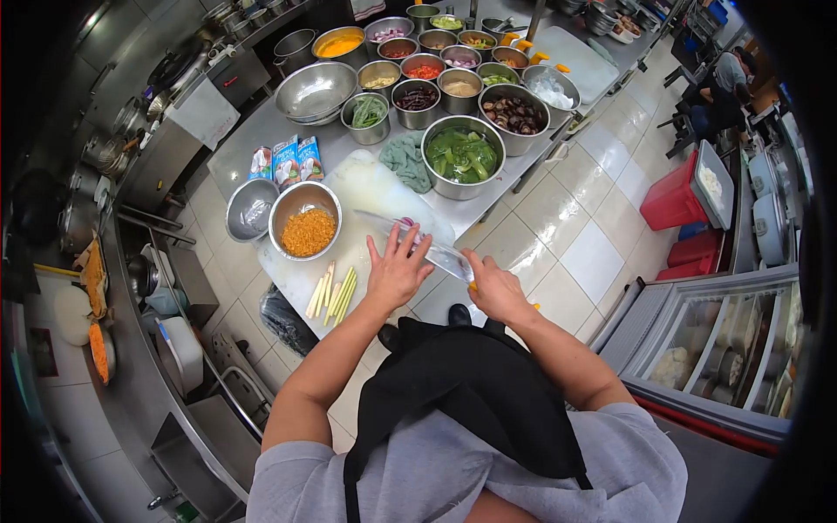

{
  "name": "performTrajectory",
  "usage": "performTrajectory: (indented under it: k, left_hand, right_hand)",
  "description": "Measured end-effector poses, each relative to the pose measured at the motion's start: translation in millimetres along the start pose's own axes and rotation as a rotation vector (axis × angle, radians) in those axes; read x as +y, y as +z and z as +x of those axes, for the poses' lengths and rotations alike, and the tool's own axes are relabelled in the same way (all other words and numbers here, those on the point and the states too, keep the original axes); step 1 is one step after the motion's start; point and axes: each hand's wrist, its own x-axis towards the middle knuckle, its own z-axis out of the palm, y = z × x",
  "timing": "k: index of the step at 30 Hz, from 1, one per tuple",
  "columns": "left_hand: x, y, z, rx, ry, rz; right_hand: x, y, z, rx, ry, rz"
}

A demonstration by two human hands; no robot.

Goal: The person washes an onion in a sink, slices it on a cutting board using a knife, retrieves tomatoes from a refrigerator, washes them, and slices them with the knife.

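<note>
My right hand (pixel 498 286) is wrapped round the handle of a knife (pixel 446 258), whose wide blade points left over the white cutting board (pixel 382 190). My left hand (pixel 399 264) lies with its fingers spread beside the blade, fingertips at some sliced red onion (pixel 406 224). Part of the onion is hidden by the fingers and blade. On the board left of my left hand are several pale green stalks (pixel 333 293). Behind them stands a steel bowl (pixel 277 228) of orange-brown minced food (pixel 308 232).
An empty-looking steel bowl (pixel 250 210) and blue packets (pixel 296 162) stand at the left. A green cloth (pixel 405 163) and a pot of green leaves (pixel 461 155) are behind the board. Several steel containers fill the table's back. A person (pixel 725 85) is far right.
</note>
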Motion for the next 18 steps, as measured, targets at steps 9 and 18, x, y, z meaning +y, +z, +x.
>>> performTrajectory:
  k: [9,18]
  left_hand:
    - [-10,12,-8,0.041,-0.178,-0.004]
    - [-19,38,30,0.233,-0.112,-0.203]
  right_hand:
    - [73,-75,-102,-0.167,0.085,-0.032]
    - [115,1,-56,-0.481,0.254,0.793]
